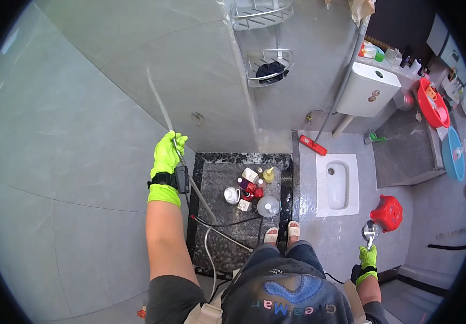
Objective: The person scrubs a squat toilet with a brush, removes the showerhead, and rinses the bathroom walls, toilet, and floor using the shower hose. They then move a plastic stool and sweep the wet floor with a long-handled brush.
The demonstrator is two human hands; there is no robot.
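Note:
My left hand (pixel 169 154), in a bright yellow-green glove, is raised at the grey tiled wall. Its fingers close round a slim grey metal tube (pixel 202 201) that slants down toward the floor. A pale streak (pixel 158 100) runs up the wall above the hand; I cannot tell if it joins the tube. My right hand (pixel 368 259), also gloved, grips a silver shower head (pixel 370 232) low on the right, close to a red plastic stool (pixel 387 213). Several bottles, among them a clear jug (pixel 268 206) and a white jug (pixel 232 195), stand on the dark wet floor ahead.
A squat toilet (pixel 337 185) is set in the floor, with a red floor brush (pixel 313 144) near it. Hoses (pixel 209 254) loop beside my feet. Corner racks (pixel 269 69) hang on the wall. Basins (pixel 433 102) sit on the counter at right.

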